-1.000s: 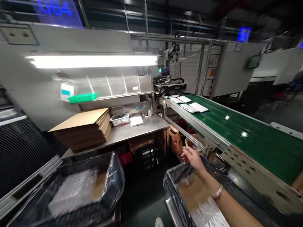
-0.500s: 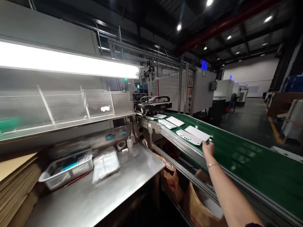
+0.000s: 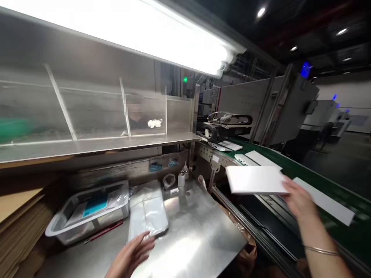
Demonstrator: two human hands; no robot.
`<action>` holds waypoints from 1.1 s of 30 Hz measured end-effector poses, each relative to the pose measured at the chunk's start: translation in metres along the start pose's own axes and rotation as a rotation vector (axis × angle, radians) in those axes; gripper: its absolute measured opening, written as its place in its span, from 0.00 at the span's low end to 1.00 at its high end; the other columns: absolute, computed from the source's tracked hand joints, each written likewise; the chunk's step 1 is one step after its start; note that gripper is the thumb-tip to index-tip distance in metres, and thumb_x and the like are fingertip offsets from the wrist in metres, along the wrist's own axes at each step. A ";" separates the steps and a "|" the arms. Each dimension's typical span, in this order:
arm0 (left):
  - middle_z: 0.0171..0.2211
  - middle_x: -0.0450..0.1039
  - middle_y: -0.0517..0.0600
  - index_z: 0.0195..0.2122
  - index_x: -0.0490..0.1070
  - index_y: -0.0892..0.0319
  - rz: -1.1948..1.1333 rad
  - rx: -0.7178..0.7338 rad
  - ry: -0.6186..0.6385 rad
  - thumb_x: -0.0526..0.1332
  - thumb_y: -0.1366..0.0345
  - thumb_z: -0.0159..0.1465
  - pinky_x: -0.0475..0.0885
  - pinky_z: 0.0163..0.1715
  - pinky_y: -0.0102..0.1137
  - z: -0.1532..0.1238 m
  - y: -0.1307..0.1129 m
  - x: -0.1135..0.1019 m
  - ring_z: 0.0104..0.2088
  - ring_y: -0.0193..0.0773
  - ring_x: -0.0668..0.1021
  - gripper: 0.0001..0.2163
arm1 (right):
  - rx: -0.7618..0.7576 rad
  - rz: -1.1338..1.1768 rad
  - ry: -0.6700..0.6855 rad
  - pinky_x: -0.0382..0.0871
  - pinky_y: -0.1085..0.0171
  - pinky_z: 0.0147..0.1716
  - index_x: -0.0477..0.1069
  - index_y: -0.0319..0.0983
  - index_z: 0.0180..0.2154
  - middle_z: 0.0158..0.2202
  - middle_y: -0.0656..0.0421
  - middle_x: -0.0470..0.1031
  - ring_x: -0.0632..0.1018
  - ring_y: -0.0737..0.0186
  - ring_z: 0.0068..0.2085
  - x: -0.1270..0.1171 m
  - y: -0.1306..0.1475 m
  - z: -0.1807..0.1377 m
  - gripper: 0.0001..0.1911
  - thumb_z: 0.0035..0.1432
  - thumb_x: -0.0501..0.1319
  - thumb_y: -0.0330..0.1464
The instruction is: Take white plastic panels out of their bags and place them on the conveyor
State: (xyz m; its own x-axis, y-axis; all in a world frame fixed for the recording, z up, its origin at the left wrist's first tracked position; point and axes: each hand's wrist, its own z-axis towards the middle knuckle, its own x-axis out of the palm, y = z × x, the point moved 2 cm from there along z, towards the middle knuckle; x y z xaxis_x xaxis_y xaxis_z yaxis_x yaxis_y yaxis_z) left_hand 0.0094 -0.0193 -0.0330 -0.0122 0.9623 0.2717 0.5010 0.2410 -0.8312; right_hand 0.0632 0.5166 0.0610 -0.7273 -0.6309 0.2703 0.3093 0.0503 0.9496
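Note:
My right hand (image 3: 298, 197) grips a flat white panel (image 3: 256, 180) by its right end, holding it up over the near edge of the green conveyor belt (image 3: 310, 173). Several more white panels lie on the belt; one long white panel (image 3: 326, 202) rests just beyond my right hand. Low in the view, my left hand (image 3: 135, 251) is over the steel table (image 3: 203, 235), fingers apart and holding nothing. Close to its fingertips lies a stack of clear plastic bags (image 3: 147, 212).
A plastic basket (image 3: 89, 216) with bagged items stands at the left, a red pen (image 3: 103, 232) before it. Small white bottles (image 3: 181, 179) and a tape roll (image 3: 169, 180) sit at the table's back. Cardboard sheets (image 3: 21, 231) are stacked far left. A shelf (image 3: 101, 148) overhangs the table.
My right hand has lifted a white panel off the belt and brought it toward the table. My left hand has come into view. The view has turned toward the table.

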 end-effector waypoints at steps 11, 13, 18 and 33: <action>0.38 0.77 0.56 0.50 0.67 0.60 -0.560 0.051 0.114 0.57 0.53 0.60 0.73 0.39 0.39 0.018 -0.006 0.083 0.40 0.50 0.78 0.21 | 0.690 0.097 1.268 0.67 0.69 0.30 0.71 0.33 0.46 0.34 0.56 0.77 0.75 0.66 0.31 0.306 -0.142 -0.128 0.22 0.51 0.65 0.39; 0.39 0.77 0.55 0.51 0.66 0.60 -0.612 0.137 -0.023 0.57 0.54 0.60 0.73 0.39 0.38 0.025 0.003 0.079 0.40 0.48 0.78 0.21 | 0.726 0.141 1.254 0.67 0.69 0.32 0.68 0.38 0.49 0.35 0.59 0.77 0.75 0.67 0.33 0.315 -0.163 -0.122 0.23 0.54 0.61 0.43; 0.38 0.77 0.56 0.51 0.66 0.63 -0.721 0.216 -0.187 0.57 0.52 0.60 0.74 0.40 0.37 0.039 0.019 0.070 0.38 0.46 0.79 0.23 | 0.891 0.138 1.196 0.70 0.64 0.36 0.69 0.38 0.46 0.35 0.56 0.75 0.75 0.62 0.36 0.304 -0.210 -0.128 0.23 0.53 0.61 0.46; 0.37 0.77 0.56 0.49 0.68 0.64 -0.640 0.237 -0.221 0.56 0.47 0.59 0.74 0.40 0.38 0.044 0.006 0.035 0.37 0.46 0.79 0.26 | -0.074 -0.406 1.137 0.60 0.49 0.50 0.65 0.44 0.53 0.54 0.52 0.62 0.63 0.49 0.55 0.224 -0.169 -0.194 0.21 0.61 0.52 0.43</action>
State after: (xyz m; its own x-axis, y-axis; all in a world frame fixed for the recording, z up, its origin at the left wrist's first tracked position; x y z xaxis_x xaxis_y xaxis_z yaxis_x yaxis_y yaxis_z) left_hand -0.0261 0.0217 -0.0499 -0.4286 0.6201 0.6571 0.1359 0.7632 -0.6317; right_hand -0.0329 0.2170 -0.0700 0.1637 -0.9127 -0.3744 0.2446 -0.3301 0.9117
